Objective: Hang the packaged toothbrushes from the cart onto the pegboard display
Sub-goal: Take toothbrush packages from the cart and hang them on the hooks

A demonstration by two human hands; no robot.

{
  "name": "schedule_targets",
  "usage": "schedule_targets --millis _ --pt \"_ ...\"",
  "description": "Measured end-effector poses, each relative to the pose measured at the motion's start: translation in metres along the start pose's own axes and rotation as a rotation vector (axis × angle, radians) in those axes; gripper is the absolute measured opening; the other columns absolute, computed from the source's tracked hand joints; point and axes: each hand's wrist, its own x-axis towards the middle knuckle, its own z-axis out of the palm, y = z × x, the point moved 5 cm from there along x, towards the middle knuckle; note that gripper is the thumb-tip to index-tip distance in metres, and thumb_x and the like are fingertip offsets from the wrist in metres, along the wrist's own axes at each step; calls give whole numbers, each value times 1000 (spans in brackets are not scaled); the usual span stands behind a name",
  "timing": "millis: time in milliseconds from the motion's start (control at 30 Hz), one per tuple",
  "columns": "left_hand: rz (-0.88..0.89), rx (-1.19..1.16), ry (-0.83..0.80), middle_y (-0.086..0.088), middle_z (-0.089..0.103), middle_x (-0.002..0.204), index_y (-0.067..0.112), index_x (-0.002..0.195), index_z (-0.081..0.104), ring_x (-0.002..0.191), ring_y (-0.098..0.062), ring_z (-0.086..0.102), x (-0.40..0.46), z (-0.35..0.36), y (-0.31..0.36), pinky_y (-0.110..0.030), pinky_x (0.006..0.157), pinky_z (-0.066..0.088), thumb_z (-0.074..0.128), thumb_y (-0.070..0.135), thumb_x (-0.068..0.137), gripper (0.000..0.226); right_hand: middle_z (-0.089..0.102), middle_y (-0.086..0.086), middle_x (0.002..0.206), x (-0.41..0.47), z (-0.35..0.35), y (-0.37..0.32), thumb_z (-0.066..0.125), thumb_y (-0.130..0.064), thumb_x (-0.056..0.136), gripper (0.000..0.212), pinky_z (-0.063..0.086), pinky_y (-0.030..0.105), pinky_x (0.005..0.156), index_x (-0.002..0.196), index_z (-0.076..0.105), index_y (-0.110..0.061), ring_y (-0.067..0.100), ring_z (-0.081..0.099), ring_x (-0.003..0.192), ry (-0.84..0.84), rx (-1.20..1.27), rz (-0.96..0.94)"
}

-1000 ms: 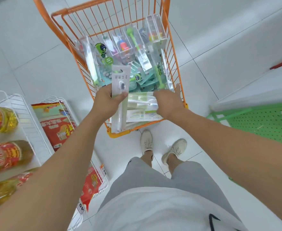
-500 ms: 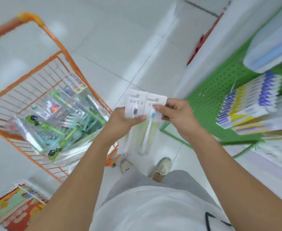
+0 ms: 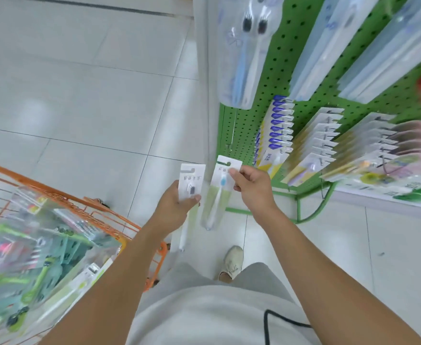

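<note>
left hand (image 3: 173, 204): pinches white-carded black-bristle toothbrush pack (image 3: 190, 181) | right hand (image 3: 253, 186): pinches white-carded blue-bristle toothbrush pack (image 3: 219, 192) | both packs upright, near green perforated pegboard (image 3: 301, 78) | orange wire cart (image 3: 100, 215) lower left, holds more packs

bright, even light | floor (image 3: 80, 83) glare | edges motion-blurred | wide-angle bending

Orange cart (image 3: 119, 222); green pegboard (image 3: 301, 58), black-dotted; white toothbrush pack (image 3: 191, 180); pale tiled floor (image 3: 80, 95).
</note>
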Motion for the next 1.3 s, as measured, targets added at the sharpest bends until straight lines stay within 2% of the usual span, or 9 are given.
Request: schedule_targets --millis 200,433,500,600,733,867,1000,1167,1300 --pt "22 8 69 10 75 88 27 92 71 81 -8 66 18 5 19 -23 74 50 77 20 86 11 44 12 59 38 -4 3 70 -26 94 49 32 29 61 67 45 8 17 38 58 41 -42 24" --pt "53 48 35 7 72 91 26 92 66 83 -10 63 31 -4 33 -18 71 48 74 18 89 12 34 -5 56 65 -2 1 69 -26 94 41 29 27 60 62 46 -14 15 30 56 160 -40 111" --pt "62 52 17 10 69 89 27 90 64 80 -5 60 35 -7 36 -9 65 44 73 17 90 14 50 -5 67 68 2 1 69 -34 94 26 37 27 67 80 59 -15 13 45 64 224 -28 159" --pt "73 58 -8 9 67 90 21 96 65 79 -4 59 44 -8 40 -2 60 41 72 14 91 11 58 3 97 69 13 14 66 -51 92 40 42 32 79 108 53 -17 22 56 89 294 38 381" --pt "84 59 -33 6 67 96 16 106 64 85 -7 59 58 -4 37 -8 65 43 68 13 93 14 63 10 94 46 30 26 55 -36 102 30 59 39 78 109 57 -6 25 64 79 249 235 497" --pt "108 99 -128 6 66 103 16 114 61 93 -11 60 64 11 35 -10 76 43 61 11 97 18 70 10 102 5 35 21 57 -21 99 22 57 35 75 111 69 -7 23 66 84 35 367 447" --pt "184 151 -306 6 69 122 23 128 60 118 -14 62 64 34 35 -33 99 48 57 23 93 35 74 3 106 -4 24 -1 68 -23 94 13 54 25 78 106 71 -24 8 68 91 -59 181 188" --pt "200 231 -329 6 69 118 20 127 60 112 -14 63 66 51 34 -27 92 48 60 13 97 31 74 14 101 4 17 -5 74 -9 89 24 51 22 67 112 70 -13 13 65 76 15 65 85" --pt "135 264 -257 3 67 100 17 106 56 94 -23 65 70 44 26 -29 75 49 65 18 96 14 73 18 106 9 19 3 73 -10 91 25 55 30 69 115 68 -8 19 66 82 44 78 136"
